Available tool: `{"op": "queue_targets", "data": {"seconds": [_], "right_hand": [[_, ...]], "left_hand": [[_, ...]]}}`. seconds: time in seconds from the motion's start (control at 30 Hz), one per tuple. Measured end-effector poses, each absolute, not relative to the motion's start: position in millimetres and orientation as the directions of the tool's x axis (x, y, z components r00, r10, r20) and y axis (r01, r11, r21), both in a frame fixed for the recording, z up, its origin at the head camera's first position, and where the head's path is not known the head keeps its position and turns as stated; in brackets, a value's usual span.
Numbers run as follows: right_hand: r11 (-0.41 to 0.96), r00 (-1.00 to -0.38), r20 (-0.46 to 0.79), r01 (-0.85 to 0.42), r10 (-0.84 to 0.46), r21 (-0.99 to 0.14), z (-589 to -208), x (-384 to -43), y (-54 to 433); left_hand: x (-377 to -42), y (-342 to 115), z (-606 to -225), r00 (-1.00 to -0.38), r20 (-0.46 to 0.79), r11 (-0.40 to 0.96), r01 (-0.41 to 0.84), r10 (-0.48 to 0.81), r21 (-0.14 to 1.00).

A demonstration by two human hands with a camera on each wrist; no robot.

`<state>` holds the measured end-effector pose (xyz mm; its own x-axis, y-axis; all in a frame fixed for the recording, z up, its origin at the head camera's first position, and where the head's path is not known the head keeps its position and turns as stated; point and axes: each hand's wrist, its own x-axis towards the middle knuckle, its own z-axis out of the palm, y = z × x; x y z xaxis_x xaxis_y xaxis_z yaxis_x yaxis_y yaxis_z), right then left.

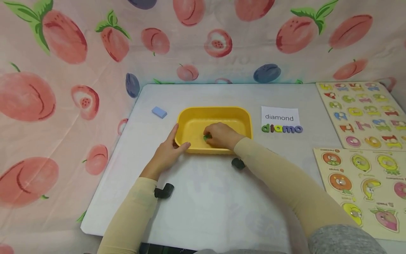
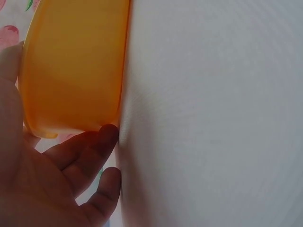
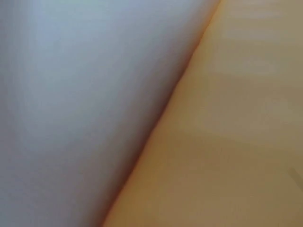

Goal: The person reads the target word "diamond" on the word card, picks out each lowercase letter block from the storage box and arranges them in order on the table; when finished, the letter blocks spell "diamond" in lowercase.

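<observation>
A yellow tray [image 1: 219, 151] stands on the white table. My left hand [image 1: 165, 155] holds its left front corner, thumb along the front rim and fingers around the side; in the left wrist view, fingertips [image 2: 109, 135] touch the tray's lower edge. My right hand [image 1: 222, 135] reaches down inside the tray and pinches a small green piece [image 1: 207, 137], mostly hidden by the fingers. The right wrist view shows only the tray's wall [image 3: 227, 156] and the table. To the right, colored letters [image 1: 282, 129] spelling "diamo" lie below a white card [image 1: 280, 114] printed "diamond".
A blue block [image 1: 159, 112] lies left of the tray. Two puzzle boards, one with letters [image 1: 364, 113] and one with fruit [image 1: 358, 190], cover the right side. A fruit-patterned curtain [image 1: 177, 49] borders the table at the back and left.
</observation>
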<state>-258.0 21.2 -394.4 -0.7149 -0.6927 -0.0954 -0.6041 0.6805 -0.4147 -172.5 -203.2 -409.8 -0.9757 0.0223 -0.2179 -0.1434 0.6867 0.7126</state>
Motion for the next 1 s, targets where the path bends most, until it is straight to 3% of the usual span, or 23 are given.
{"op": "queue_targets", "data": {"seconds": [0.3, 0.53, 0.73, 1.0], "right_hand": [[0.692, -0.752, -0.058, -0.570, -0.656, -0.443, -388.0, -257.2, 28.7], [0.714, -0.786, -0.074, -0.513, -0.614, -0.476, -356.4, -250.0, 44.3], [0.713, -0.791, 0.006, -0.554, -0.611, -0.430, -332.8, -242.2, 73.4], [0.778, -0.847, 0.045, -0.506, -0.529, -0.372, -309.2, -234.1, 124.1]], "left_hand": [[-173.8, -202.7, -409.7, -0.973, -0.229, 0.683, -0.150, 0.026, 0.715], [-173.4, -203.0, -410.3, -0.973, -0.232, 0.680, -0.160, 0.015, 0.716], [-172.0, -202.7, -408.9, -0.973, -0.229, 0.676, -0.155, 0.021, 0.720], [-172.0, -203.1, -409.2, -0.974, -0.224, 0.680, -0.147, 0.026, 0.719]]}}
